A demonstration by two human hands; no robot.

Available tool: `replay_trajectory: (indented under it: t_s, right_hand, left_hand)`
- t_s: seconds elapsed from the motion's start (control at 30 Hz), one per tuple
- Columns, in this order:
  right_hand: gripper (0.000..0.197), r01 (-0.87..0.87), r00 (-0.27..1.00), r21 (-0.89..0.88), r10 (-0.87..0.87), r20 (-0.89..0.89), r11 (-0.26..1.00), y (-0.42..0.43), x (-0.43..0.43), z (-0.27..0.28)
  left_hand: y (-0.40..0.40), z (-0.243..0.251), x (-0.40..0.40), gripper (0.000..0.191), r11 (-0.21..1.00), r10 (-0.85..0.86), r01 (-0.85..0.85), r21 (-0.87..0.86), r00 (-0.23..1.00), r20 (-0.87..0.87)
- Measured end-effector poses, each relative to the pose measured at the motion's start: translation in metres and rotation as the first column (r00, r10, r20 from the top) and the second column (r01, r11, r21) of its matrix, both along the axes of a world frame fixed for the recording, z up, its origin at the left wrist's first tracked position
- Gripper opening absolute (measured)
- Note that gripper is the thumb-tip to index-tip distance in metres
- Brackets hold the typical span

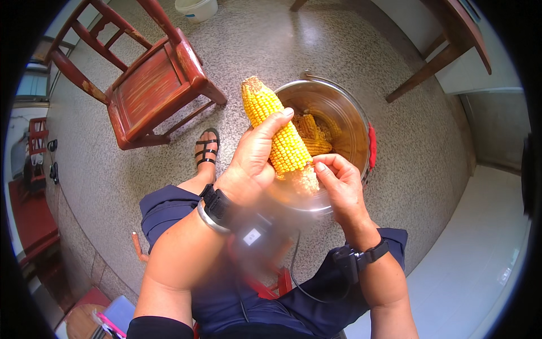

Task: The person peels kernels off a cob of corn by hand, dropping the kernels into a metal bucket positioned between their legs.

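Note:
My left hand (256,154) is wrapped around a cob of dried yellow corn (275,123), its pointed tip up and to the left. Kernels cover most of the cob, while its lower end is bare. At the edge between kernels and bare part, the thumb and bent fingers of my right hand (336,173) touch the cob; whether they pinch a kernel I cannot tell. Beneath both hands stands a metal bucket (353,114) with a red handle grip (372,146). More corn cobs (311,131) lie inside it.
A worn red wooden chair (148,84) stands at the upper left, near my sandalled foot (206,148). At the top is a white plastic tub (197,9). A wooden table (453,46) stands at the upper right. A dark cable (296,271) hangs by my lap.

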State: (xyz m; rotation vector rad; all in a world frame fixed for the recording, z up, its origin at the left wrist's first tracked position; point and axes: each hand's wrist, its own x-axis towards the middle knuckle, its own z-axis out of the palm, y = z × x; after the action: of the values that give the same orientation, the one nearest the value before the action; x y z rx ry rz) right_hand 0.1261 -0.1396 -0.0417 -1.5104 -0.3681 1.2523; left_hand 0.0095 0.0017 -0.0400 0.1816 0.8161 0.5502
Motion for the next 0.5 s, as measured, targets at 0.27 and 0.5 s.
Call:
replay_trajectory:
  t_s: [0.27, 0.5]
  right_hand:
    - [0.058, -0.046, 0.967, -0.018, 0.04, -0.252, 0.999, 0.004, 0.0, 0.008]
    - [0.064, -0.108, 0.964, 0.1, 0.129, -0.232, 0.989, 0.01, -0.013, 0.017]
  left_hand:
    - [-0.001, 0.001, -0.003, 0.022, 1.0, -0.006, 0.006, 0.007, 1.0, -0.022]
    - [-0.006, -0.005, 0.002, 0.021, 0.998, -0.031, 0.034, 0.043, 0.997, -0.064]
